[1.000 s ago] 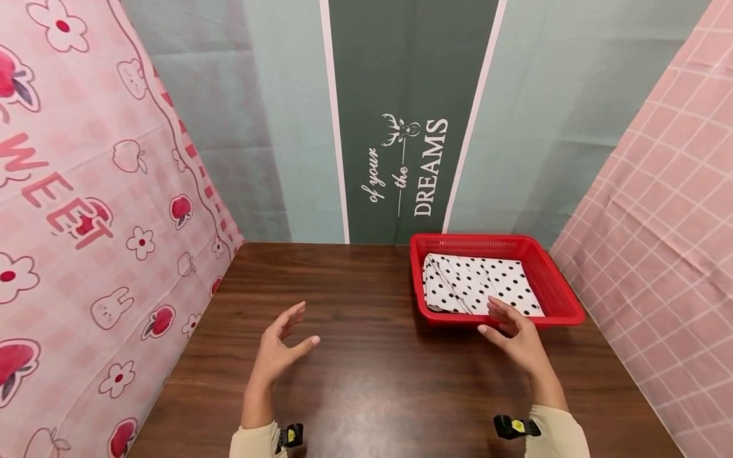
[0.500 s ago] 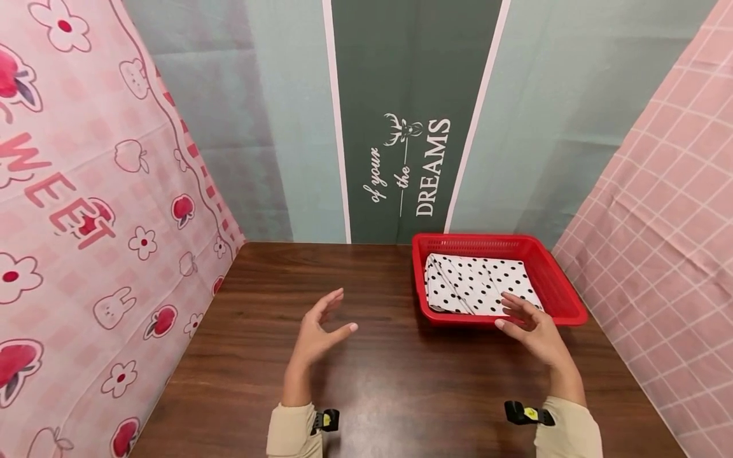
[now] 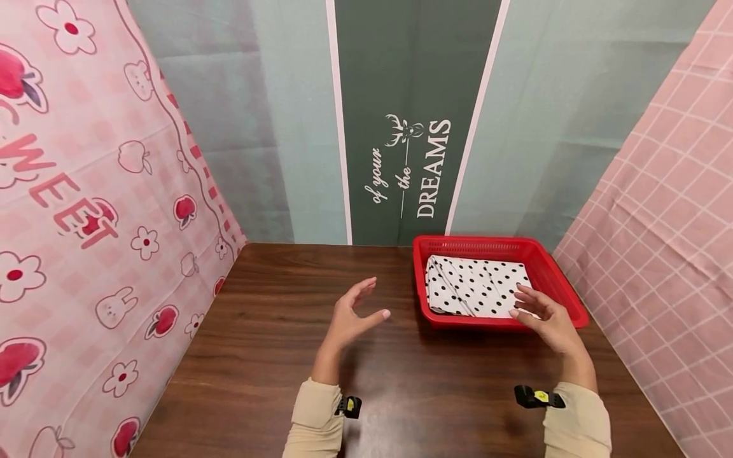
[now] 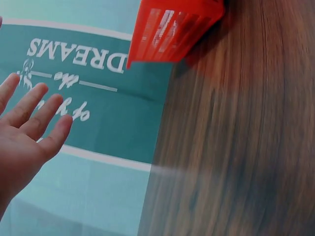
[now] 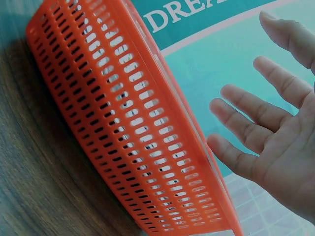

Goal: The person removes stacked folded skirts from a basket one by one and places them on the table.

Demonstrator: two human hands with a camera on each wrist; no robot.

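Observation:
A red plastic basket (image 3: 552, 280) with slotted walls stands at the back right of the table. Inside it lies a folded white cloth (image 3: 478, 286) with black dots. My right hand (image 3: 552, 324) hovers at the basket's front rim, fingers spread and holding nothing; in the right wrist view its fingertips come near the rim, and whether they touch is hard to tell. To the left of the basket, my left hand (image 3: 350, 321) is raised over the table, thumb apart from the fingers, with nothing in it. The left wrist view shows its palm and relaxed fingers (image 4: 37, 110).
The brown wood-grain table (image 3: 275, 318) ends against a green and pale blue printed curtain (image 3: 401, 76) at the back. Pink patterned cloth (image 3: 86, 254) hangs on the left side, and a pink grid cloth (image 3: 658, 254) on the right, close to the basket.
My left hand has moved right and a little forward, closer to the basket. The right hand has shifted slightly right along the basket's front rim. Basket and cloth stay put.

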